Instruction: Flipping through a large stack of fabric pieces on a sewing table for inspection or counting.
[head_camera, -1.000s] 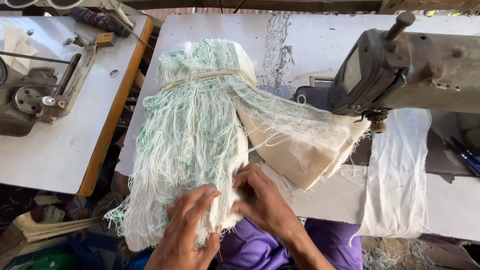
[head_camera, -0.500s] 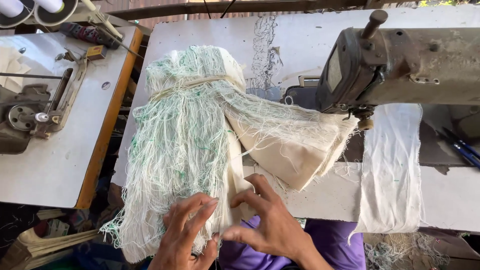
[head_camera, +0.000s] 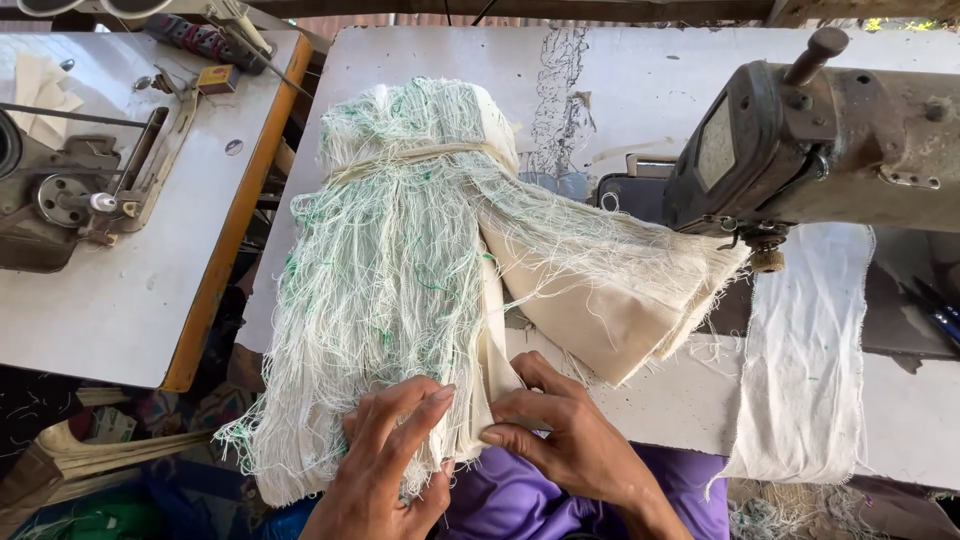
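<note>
White desk (head_camera: 640, 90) across the middle of the view, paint cracked near the far edge; dark sewing machine (head_camera: 830, 150) standing on its right part, needle end pointing toward the middle; 2nd desk (head_camera: 110, 300) with an orange edge off to the left, carrying another machine (head_camera: 60, 200) and a few small tools.

Big bundle of cream cloth pieces (head_camera: 400, 270) lying on the white desk, tied round near the far end with a cloth strip (head_camera: 420, 158), frayed white and green threads spilling over its top and left side; near end hanging over the desk edge toward the lap; 1 part of the stack fanned out to the right (head_camera: 610, 300), reaching almost under the needle end of the machine. Separate long strip of white cloth (head_camera: 805, 350) draped over the desk edge to the right, well apart from both hands.

Left hand (head_camera: 390, 460) laid flat on the frayed near end of the bundle, fingers spread and slightly bent, pressing rather than gripping. Right hand (head_camera: 570, 435) just beside it, fingers partly curled, thumb and fingertips (head_camera: 495, 437) pinching at the edges of the layers where the stack splits.

Probably the sorting stage: parting the stack to free 1 piece or a few. Next move likely calls for a firm pinch on a single layer with the right hand, steady pressure from the left, and a slow pull so tangled threads do not drag neighbouring pieces along.
</note>
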